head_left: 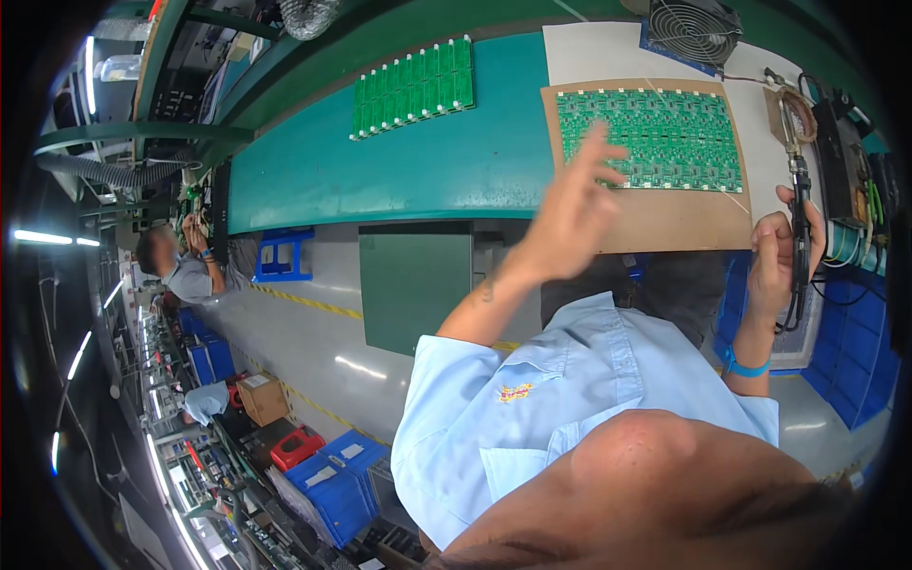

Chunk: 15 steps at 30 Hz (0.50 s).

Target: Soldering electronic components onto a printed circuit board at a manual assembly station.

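Observation:
My left hand (575, 214) hovers over the left part of a green circuit board panel (674, 142), slightly blurred, its fingers stretched out and apart with nothing in them. The panel lies on a brown board (665, 223) at the bench's front edge. To the right, my right hand (771, 252) is closed around the black handle of a soldering iron (799, 223). The iron points away from me, its metal end beside a brownish round holder (796, 116). A thin pale wire (733, 199) crosses the front right of the brown board.
Several narrow green circuit boards (413, 90) lie in a row on the teal bench mat (380, 176). A fan with a round grille (691, 33) stands at the back right. Blue crates (860, 356) stand at the lower right. Another person (195, 271) works at the far left.

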{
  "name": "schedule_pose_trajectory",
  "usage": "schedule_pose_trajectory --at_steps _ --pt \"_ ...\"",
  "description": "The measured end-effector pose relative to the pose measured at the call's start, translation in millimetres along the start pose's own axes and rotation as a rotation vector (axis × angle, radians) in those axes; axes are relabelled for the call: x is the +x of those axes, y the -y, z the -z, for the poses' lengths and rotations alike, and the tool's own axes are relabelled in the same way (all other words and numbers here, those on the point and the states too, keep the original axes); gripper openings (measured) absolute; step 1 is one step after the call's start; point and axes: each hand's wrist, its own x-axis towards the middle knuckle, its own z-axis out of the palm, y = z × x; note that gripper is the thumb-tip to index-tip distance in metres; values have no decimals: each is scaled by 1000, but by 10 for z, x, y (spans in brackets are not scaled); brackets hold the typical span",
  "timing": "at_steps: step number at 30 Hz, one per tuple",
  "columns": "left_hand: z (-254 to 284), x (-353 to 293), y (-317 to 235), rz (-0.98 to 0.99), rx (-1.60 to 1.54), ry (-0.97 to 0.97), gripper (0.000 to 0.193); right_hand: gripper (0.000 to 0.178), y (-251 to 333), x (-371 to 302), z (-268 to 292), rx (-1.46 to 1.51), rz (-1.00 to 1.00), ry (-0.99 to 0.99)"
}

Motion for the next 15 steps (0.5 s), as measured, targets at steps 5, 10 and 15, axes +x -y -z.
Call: schedule_pose_trajectory --at_steps 5,10,15 --pt "518 136 199 154 -275 -360 67 64 -22 32 -60 -6 -1 2" --pt "616 175 291 247 -400 -456 63 64 -29 43 -76 -15 -5 -16" --pt "584 119 334 274 -436 -459 63 63 -35 26 -41 -8 -21 -28"
